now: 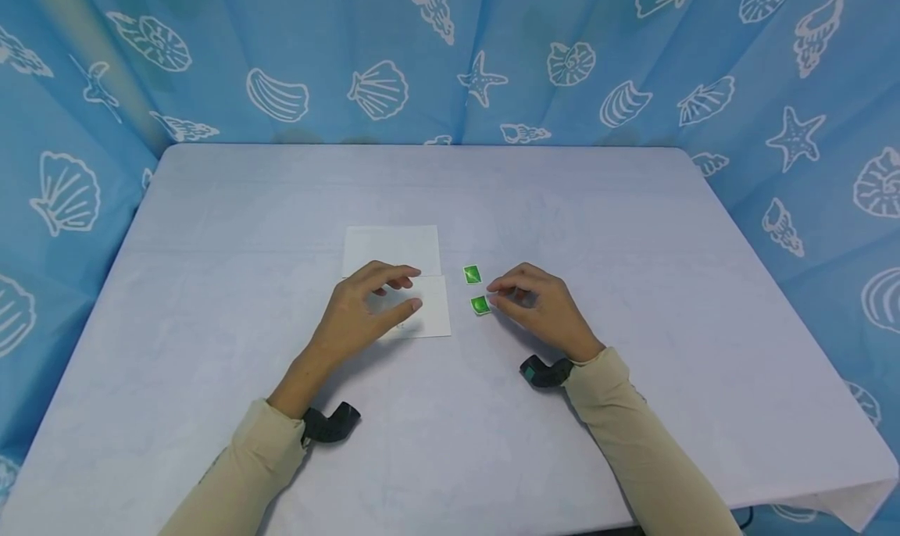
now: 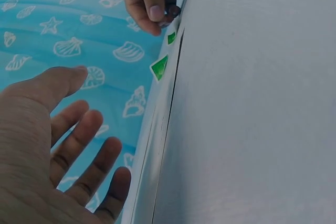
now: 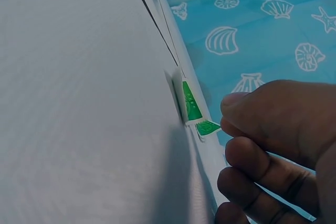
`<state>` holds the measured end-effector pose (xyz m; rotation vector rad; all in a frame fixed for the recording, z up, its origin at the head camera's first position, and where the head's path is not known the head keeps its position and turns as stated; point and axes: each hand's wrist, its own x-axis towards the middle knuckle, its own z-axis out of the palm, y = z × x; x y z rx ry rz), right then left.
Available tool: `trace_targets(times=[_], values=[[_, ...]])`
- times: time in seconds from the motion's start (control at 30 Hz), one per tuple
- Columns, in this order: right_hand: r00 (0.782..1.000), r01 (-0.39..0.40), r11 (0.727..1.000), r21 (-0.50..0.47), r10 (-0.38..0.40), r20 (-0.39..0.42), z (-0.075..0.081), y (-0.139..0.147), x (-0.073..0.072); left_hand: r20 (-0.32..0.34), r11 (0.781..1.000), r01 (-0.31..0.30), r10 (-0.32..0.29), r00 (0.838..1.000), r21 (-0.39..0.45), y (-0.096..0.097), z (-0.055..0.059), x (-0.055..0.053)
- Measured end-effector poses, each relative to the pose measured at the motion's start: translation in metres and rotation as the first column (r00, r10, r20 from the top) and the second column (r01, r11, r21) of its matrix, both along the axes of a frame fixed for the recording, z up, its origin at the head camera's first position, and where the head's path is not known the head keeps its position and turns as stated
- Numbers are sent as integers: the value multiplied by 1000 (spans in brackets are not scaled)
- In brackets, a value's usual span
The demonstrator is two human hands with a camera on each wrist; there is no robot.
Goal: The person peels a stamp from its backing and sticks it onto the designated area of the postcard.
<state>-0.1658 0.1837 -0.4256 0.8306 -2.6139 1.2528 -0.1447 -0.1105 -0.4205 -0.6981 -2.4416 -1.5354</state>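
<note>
Two small green squares with white borders, like stamps or stickers, lie right of a white card or paper in two adjoining halves. The far green square [image 1: 472,274] is flat; the near green square [image 1: 480,305] appears slightly raised at one edge. My left hand [image 1: 366,301] hovers over the white paper [image 1: 391,247], thumb and fingers spread, nothing between them. Beside the near square is my right hand [image 1: 537,305], fingers loosely bent and thumb close to the index finger. I see nothing between its fingertips, though in the right wrist view they overlap a green corner.
A white cloth covers the table [image 1: 598,208]. Behind and beside it hangs a blue curtain [image 1: 523,51] with white shell prints. Dark wrist-worn devices sit below both hands. Small dark marks show on the paper's near half.
</note>
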Motion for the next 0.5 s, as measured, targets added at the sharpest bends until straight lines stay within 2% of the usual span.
trace_targets(times=[0.5], values=[[1000,-1,999,46,1,-1,-2,0,-1,-25,1000,17,-17,1000,3,5,-2,0]])
